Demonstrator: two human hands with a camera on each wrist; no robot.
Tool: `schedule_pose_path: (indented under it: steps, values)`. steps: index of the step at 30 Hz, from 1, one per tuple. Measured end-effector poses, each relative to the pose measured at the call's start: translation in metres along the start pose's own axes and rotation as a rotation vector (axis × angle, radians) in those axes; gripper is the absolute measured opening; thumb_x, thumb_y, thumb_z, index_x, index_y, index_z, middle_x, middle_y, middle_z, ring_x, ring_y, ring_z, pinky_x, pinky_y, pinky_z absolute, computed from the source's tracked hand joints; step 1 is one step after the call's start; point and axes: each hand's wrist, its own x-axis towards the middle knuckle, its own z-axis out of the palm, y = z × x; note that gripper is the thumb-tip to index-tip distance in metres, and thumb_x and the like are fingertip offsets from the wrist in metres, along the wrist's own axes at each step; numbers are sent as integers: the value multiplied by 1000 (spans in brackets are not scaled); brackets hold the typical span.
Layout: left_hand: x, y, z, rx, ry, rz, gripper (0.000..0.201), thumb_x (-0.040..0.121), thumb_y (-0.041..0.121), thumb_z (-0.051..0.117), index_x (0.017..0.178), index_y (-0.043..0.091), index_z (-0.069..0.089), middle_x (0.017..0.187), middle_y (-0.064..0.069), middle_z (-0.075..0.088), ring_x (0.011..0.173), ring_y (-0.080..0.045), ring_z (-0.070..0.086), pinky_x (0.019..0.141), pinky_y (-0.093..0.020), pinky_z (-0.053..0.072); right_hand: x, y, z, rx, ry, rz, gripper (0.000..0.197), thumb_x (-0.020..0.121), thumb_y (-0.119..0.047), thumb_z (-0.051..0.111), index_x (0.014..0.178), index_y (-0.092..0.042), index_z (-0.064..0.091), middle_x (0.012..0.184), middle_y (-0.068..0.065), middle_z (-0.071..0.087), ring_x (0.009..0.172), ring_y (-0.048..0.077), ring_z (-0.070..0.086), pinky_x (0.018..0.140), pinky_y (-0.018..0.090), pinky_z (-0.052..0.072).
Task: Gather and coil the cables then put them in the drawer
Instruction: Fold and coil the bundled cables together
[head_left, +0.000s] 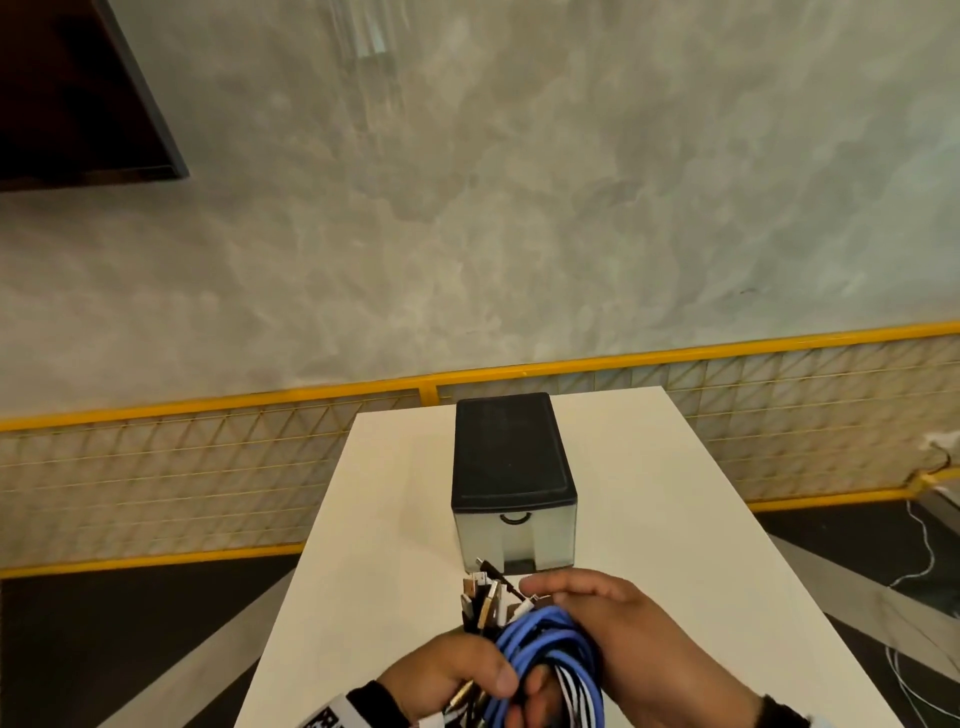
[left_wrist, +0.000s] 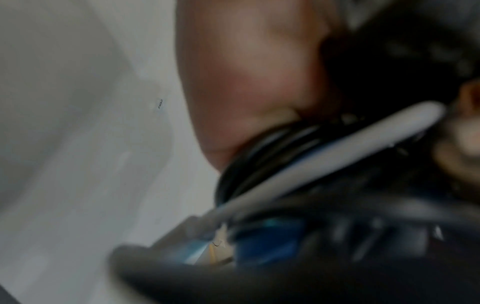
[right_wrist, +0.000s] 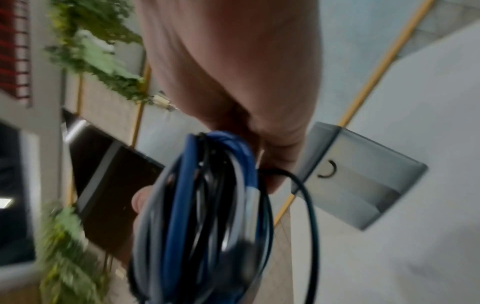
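Observation:
A coiled bundle of cables (head_left: 550, 649), blue, black and white-striped, sits between both hands over the near end of the white table (head_left: 675, 519). Plug ends (head_left: 483, 597) stick up from the bundle toward the drawer unit. My left hand (head_left: 457, 675) grips the bundle from the left, thumb curled over the blue loops. My right hand (head_left: 623, 634) lies over the coil's right side, fingers curved across its top. In the right wrist view the coil (right_wrist: 202, 216) hangs below the right hand's fingers (right_wrist: 275, 156). The small drawer unit (head_left: 511, 483) with black top stands ahead, its drawer shut.
A yellow-framed mesh fence (head_left: 208, 467) runs behind the table against a grey wall. Loose white cables (head_left: 924, 561) lie on the dark floor at the right. The drawer front carries a curved black handle (head_left: 513, 518), also the handle (right_wrist: 328, 168) in the right wrist view.

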Motion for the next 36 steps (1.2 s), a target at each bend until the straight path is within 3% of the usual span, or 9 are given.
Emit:
schedule_pose_path:
  steps: [5,9,14,16,18,23,26,29,36]
  values:
    - [-1,7,8,-124,-46,35,41,46,20,85,81,2,76,78,-10,77,63,-15,72,61,-23,57,-11,3,-1,41,-159,-106,40,69,-3,70,109,-5,69,83,28,64,67,33,61,67,37,52]
    - [-1,0,14,-158,5,38,33,52,9,78,84,2,77,81,-12,76,63,-14,72,64,-23,58,-12,12,2,-119,-67,-156,31,85,6,61,112,-8,65,69,19,59,53,24,54,57,33,47]
    - [3,-2,19,-73,165,60,30,57,4,68,86,1,76,76,-18,72,60,-20,68,61,-27,57,-7,23,-1,-149,-4,-168,38,76,-4,65,114,-7,64,92,22,68,68,33,61,64,37,54]
    - [2,-2,21,23,260,80,31,57,3,70,87,3,76,80,-19,71,66,-25,67,70,-33,56,-6,26,-4,-219,61,-182,30,80,2,65,107,-9,68,98,18,71,79,29,67,76,39,59]
    - [1,-2,24,73,331,83,29,62,1,68,89,6,78,85,-18,70,75,-27,68,80,-38,52,-4,30,-4,-292,129,-190,27,82,5,64,100,-14,71,99,12,72,89,21,69,85,37,58]
    - [2,-3,32,97,419,46,22,66,12,66,85,13,76,81,-10,66,74,-18,63,70,-27,49,4,36,-2,-330,197,-190,26,84,2,63,96,-19,73,99,1,73,94,14,69,87,27,56]
    - [0,-5,29,109,434,12,23,70,9,70,93,7,75,83,-13,68,79,-27,66,82,-40,55,9,41,-2,-346,196,-167,24,83,1,65,94,-18,73,98,1,74,93,14,69,87,26,55]
    - [-5,-12,23,130,436,-8,32,71,5,73,102,3,73,89,-18,68,82,-30,66,87,-45,55,15,48,-2,-427,170,-126,22,82,-1,66,93,-18,73,97,-1,74,91,10,68,79,16,53]
    - [0,-33,5,8,421,-23,34,71,10,71,102,20,77,116,-19,71,108,-28,68,101,-36,51,38,58,0,-656,82,-53,20,84,-10,66,93,-27,71,101,-18,68,93,-5,61,69,1,43]
